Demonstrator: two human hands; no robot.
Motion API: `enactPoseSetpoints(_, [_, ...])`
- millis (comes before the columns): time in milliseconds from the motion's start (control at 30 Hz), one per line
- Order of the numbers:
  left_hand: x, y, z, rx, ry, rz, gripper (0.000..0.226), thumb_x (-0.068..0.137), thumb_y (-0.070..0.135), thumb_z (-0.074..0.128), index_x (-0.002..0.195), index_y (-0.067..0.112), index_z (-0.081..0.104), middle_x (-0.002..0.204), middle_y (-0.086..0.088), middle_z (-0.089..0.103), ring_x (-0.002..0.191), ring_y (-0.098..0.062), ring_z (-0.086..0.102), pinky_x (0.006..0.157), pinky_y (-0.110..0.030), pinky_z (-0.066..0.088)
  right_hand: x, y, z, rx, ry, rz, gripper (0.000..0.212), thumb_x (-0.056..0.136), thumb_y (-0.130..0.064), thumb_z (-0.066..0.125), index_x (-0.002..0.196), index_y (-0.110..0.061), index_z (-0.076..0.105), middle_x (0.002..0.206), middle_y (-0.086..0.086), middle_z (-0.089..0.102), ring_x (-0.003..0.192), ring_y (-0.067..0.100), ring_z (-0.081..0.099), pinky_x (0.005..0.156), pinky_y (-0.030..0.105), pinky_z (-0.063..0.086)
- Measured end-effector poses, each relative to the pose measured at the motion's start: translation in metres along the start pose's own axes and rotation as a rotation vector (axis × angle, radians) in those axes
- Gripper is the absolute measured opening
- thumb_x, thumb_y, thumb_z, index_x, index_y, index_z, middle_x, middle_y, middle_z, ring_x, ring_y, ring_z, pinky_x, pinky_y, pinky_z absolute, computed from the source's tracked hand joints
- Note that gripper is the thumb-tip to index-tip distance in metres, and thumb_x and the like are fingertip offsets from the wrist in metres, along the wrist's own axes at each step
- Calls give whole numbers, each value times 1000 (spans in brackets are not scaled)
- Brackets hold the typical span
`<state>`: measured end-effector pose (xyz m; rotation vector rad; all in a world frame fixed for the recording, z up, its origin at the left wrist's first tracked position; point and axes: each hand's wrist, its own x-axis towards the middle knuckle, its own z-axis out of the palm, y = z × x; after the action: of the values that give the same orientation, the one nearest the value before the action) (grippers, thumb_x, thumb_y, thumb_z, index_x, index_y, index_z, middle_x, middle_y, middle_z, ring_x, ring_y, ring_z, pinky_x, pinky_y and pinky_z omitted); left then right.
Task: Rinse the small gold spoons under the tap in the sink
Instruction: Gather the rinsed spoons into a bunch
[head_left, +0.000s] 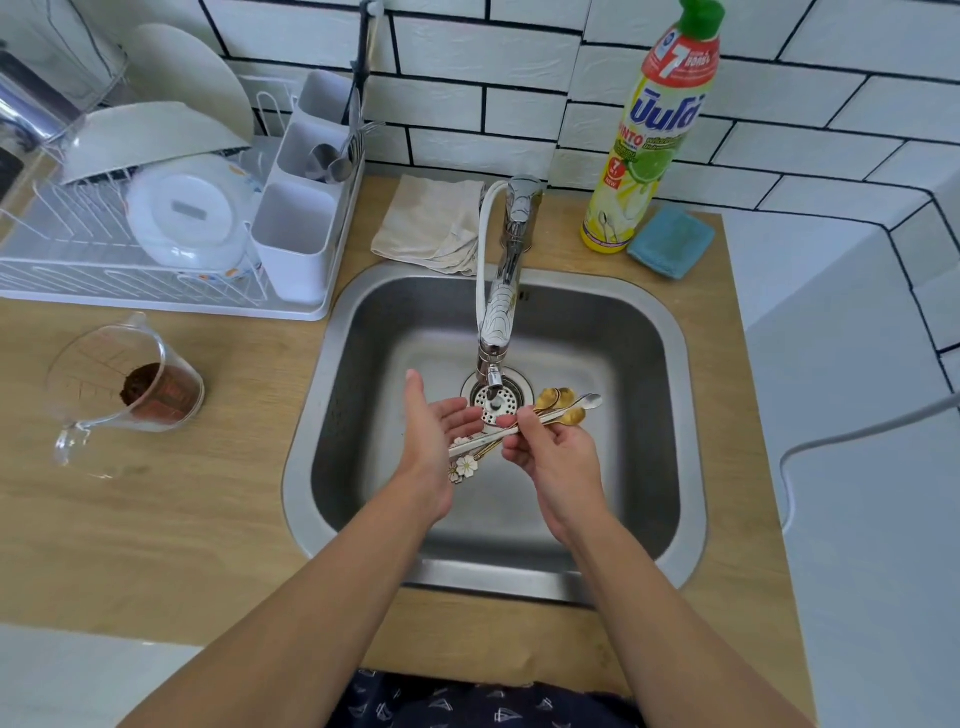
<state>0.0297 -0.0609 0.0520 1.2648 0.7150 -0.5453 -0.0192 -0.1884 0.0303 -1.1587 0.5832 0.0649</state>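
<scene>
Over the steel sink (644, 332), my right hand (556, 452) grips a bunch of small gold spoons (558, 404) by their handles. Their gold bowls point right, beside the drain (496, 400), and white flower-shaped handle ends (463, 466) stick out to the left. My left hand (434, 431) is open, palm turned toward the spoons, with fingertips close to the handles. The chrome tap (501, 306) reaches over the drain, its spout just above and between my hands. I cannot make out any running water.
A dish rack (156, 244) with plates and a cutlery holder stands at the left. A measuring jug (124, 389) holding brown powder sits on the wooden counter. Behind the sink lie a cloth (431, 223), a dish soap bottle (649, 140) and a blue sponge (670, 241).
</scene>
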Motion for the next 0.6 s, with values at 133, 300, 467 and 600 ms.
enactPoseSetpoints(133, [0, -1, 0, -53, 39, 34, 85, 93, 74, 19, 123, 7, 60, 111, -9, 70, 103, -19, 65, 88, -35, 45, 4, -5, -2, 49, 53, -27, 22, 103, -16, 61, 91, -5, 76, 85, 9, 79, 65, 10, 69, 66, 22, 58])
enactPoseSetpoints(300, [4, 3, 3, -144, 42, 49, 82, 93, 73, 21, 127, 8, 57, 114, -10, 68, 107, -19, 64, 77, -30, 45, 3, -8, -1, 95, 58, -25, 23, 103, -13, 59, 90, -6, 77, 85, 9, 79, 66, 11, 69, 64, 22, 58])
enactPoseSetpoints(467, [2, 4, 12, -112, 9, 92, 78, 94, 71, 25, 121, 8, 61, 110, -9, 71, 103, -19, 68, 75, -29, 48, 0, -6, 5, 144, 63, -17, 24, 103, -14, 59, 87, -12, 76, 89, 10, 79, 66, 9, 69, 63, 22, 59])
enactPoseSetpoints(600, [-3, 1, 8, -39, -12, 135, 74, 96, 68, 21, 124, 11, 59, 114, -7, 70, 106, -16, 65, 77, -28, 46, -6, -5, 2, 130, 80, -12, 20, 103, -14, 60, 92, -7, 75, 89, 11, 80, 67, 10, 70, 65, 22, 59])
